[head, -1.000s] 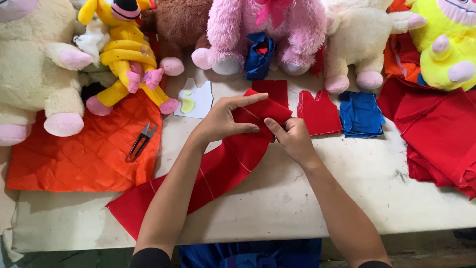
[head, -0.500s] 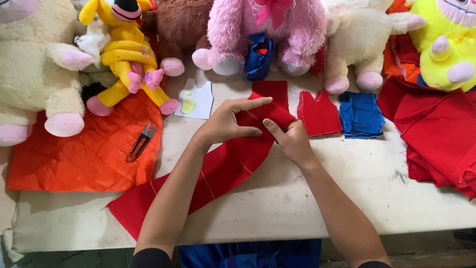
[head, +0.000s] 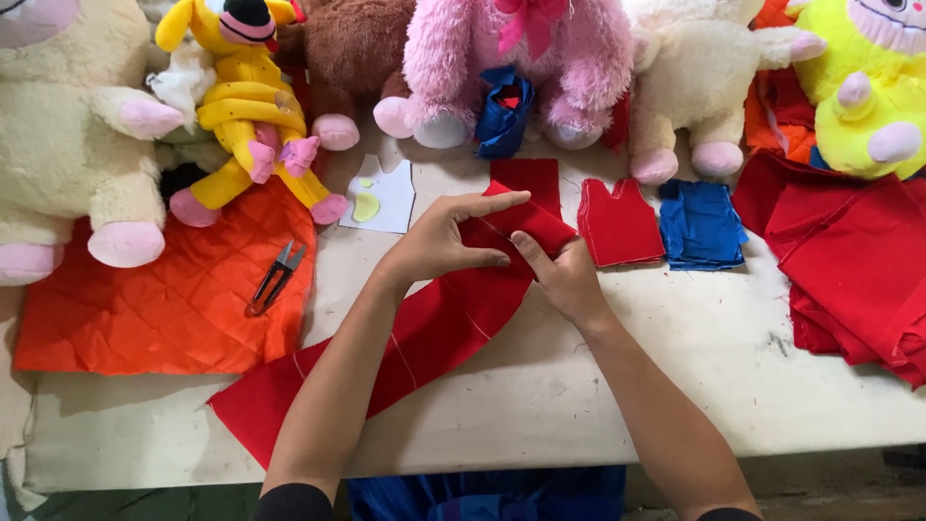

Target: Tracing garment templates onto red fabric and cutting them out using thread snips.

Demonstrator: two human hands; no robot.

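Red fabric strip point(head: 434, 328) was pinched at its folded end by both hands, left hand point(head: 439, 241) at ten o'clock of right hand point(head: 564, 275); keeping the edges aligned while pressing the crease flat seemed wise.

A long cloth strip point(head: 424, 338) is lying across the table point(head: 675, 386), its far end under both hands. Snips point(head: 275, 278) are resting on quilted fabric point(head: 164, 309) at left. Plush toys point(head: 521, 68) are sitting along the far edge.

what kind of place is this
Likely a soft-toy sewing workshop: plush toys line the worktable, cut red vest pieces lie stacked, and both hands fold a long red fabric strip.
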